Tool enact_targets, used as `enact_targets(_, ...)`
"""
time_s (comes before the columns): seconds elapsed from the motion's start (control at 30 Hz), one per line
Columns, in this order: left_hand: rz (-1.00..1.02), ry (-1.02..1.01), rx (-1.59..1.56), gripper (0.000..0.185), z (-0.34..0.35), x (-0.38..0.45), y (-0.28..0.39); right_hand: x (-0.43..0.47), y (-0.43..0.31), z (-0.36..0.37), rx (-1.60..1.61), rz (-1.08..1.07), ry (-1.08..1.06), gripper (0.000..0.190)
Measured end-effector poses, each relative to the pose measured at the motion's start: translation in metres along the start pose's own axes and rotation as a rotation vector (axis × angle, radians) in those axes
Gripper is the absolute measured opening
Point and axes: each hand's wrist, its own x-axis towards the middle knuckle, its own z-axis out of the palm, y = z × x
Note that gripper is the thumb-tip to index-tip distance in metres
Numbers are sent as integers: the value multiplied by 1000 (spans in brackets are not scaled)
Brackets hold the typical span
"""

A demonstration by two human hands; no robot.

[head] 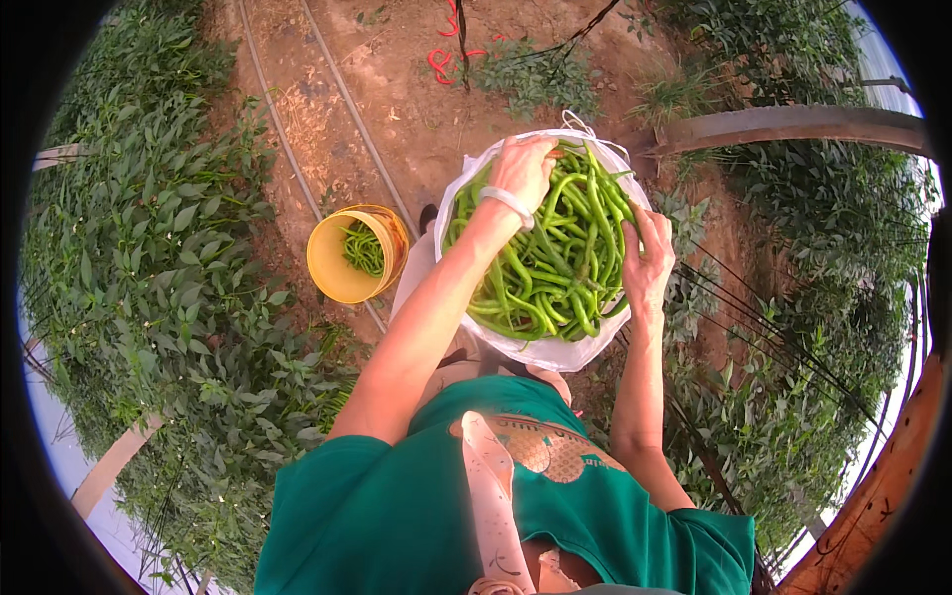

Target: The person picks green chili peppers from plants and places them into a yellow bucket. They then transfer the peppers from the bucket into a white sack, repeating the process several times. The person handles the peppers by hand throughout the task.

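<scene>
A white woven sack (565, 358) stands in front of me, filled up to its mouth with long green chili peppers (558, 260). My left hand (524, 172), with a pale bangle on its wrist, lies on the peppers at the sack's far side, its fingers bent down among them. A small reddish bit shows by its fingertips; I cannot tell what it is. At the sack's right edge, my right hand (648, 253) touches the outer peppers with thumb and fingers; whether it also pinches the rim is unclear. White string hangs off the far rim.
Left of the sack is a yellow bucket (318, 260) with some green peppers inside. Two thin pipes (349, 104) run along the soil. Red peppers (440, 65) lie farther ahead. Leafy pepper plants (186, 245) line both sides. A curved beam (788, 128) and dark strings cross the right.
</scene>
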Motion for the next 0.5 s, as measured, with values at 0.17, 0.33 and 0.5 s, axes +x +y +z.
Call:
enact_targets(0.17,-75,245,57,33,-52,-9,-36,42,-17,9,89,-108,-193,23)
enact_targets(0.33,-127,-29,257,28,-45,-21,-70,53,-15,103,-315,-316,-358,55)
enact_targets(0.5,-228,-153,286,13,-64,-17,-77,41,-21,113,-314,-247,-466,57)
